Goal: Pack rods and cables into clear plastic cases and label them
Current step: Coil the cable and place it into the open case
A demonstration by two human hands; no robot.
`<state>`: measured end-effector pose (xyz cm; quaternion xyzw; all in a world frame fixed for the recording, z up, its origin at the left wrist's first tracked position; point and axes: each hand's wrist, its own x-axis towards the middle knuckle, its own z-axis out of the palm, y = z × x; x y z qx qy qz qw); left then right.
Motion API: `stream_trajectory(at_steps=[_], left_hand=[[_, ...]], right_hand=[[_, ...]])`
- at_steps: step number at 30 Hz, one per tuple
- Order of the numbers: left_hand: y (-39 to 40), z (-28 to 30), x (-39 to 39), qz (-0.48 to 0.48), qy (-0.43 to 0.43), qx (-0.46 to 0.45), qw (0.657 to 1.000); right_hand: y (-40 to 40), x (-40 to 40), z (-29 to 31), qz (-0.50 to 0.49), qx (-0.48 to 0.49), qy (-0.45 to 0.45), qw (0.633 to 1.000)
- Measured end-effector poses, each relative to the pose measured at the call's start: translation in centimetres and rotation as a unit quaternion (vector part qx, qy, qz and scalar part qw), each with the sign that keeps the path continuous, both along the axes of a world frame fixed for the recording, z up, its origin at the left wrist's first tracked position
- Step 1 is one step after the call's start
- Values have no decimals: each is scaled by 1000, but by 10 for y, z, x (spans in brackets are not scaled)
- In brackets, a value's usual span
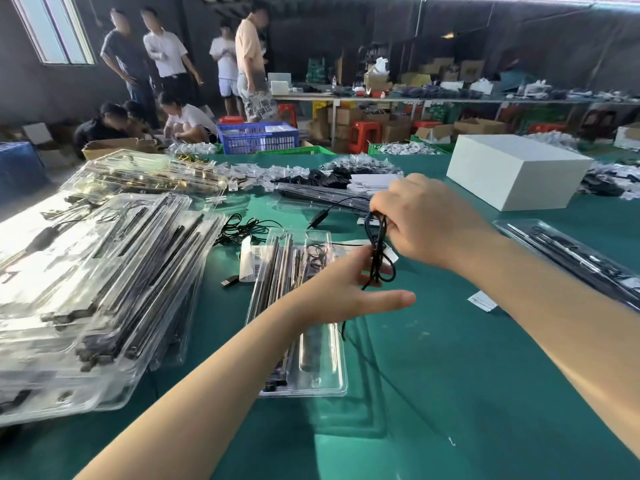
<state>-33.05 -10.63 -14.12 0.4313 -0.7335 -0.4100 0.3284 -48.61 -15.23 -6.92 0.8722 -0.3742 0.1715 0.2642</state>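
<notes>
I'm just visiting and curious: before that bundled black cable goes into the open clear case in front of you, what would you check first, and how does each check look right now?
1. Cable coil is gathered into a bundle: ok, both hands hold it above the table.
2. Right hand has a firm grip on the top of the coil: ok.
3. Left hand steadies the lower loops: ok, though a loose tail hangs below.
4. Open clear case lies within reach under the hands: ok.
5. Rods already sit in the case: ok.
6. Free compartment for the cable: cannot tell, glare and the left forearm hide it.
</notes>
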Motion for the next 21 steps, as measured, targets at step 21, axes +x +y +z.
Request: stream_trajectory(at_steps=[21], left_hand=[[-4, -58, 2, 207, 472, 221, 828]], right_hand=[[12, 17, -153, -103, 293, -614, 726]])
